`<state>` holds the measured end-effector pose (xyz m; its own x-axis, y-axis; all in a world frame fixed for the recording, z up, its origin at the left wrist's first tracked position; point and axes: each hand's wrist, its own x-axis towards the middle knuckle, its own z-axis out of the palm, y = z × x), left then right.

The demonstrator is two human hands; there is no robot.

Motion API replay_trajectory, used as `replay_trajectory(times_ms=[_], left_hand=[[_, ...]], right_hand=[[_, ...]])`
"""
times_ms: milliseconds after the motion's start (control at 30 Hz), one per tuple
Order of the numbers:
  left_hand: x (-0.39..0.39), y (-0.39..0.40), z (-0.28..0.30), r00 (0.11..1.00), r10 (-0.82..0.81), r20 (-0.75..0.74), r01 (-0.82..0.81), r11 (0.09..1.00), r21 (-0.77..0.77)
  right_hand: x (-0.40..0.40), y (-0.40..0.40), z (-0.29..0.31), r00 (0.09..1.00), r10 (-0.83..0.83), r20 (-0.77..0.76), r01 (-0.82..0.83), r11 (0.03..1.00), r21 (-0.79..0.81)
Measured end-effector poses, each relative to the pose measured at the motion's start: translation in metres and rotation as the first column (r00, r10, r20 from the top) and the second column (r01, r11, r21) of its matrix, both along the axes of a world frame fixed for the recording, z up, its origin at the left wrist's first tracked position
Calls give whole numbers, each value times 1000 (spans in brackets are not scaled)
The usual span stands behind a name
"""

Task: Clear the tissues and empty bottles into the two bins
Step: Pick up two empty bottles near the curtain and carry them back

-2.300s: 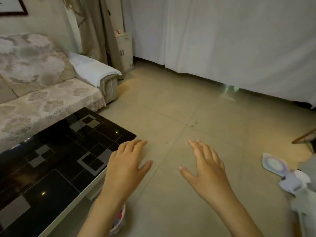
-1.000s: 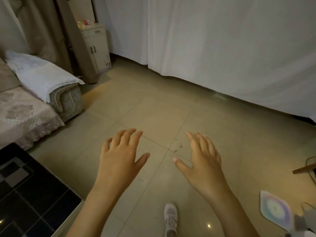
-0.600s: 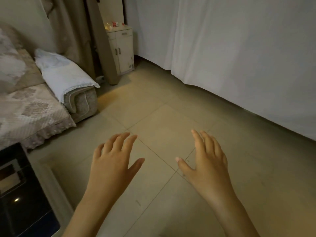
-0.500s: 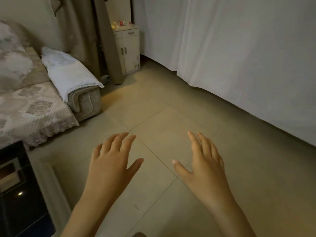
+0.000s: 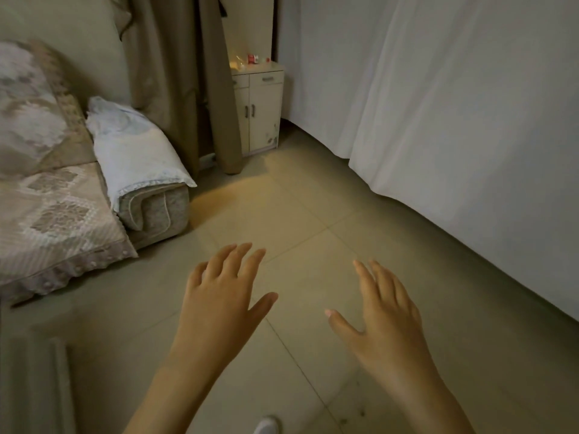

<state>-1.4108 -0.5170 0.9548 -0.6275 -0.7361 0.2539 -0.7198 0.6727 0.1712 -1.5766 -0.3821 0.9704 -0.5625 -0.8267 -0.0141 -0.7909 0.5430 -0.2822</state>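
Above bare floor (image 5: 313, 214), empty hands (image 5: 300, 308).

Tiled floor (image 5: 313, 214), sofa (image 5: 62, 214), white curtains (image 5: 470, 120)

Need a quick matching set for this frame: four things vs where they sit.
Things:
1 left hand
2 right hand
3 small cabinet
4 white cloth

Places:
A draped over the sofa arm
B back corner, beside the brown curtain
C open above the floor, nearer the white curtain
D open above the floor, nearer the sofa

Pairs: 1-D, 2-C, 3-B, 4-A
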Motion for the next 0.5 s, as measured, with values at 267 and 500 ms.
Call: replay_trajectory(times_ms=[267,500], left_hand=[[-93,-99,17,999,37,16,-37,999,-10],[-201,-175,5,989,137,58,-137,991,0]], right_hand=[[-102,-94,9,998,15,54,-10,996,-85],[-220,-198,-10,988,133,72,-130,990,-46]])
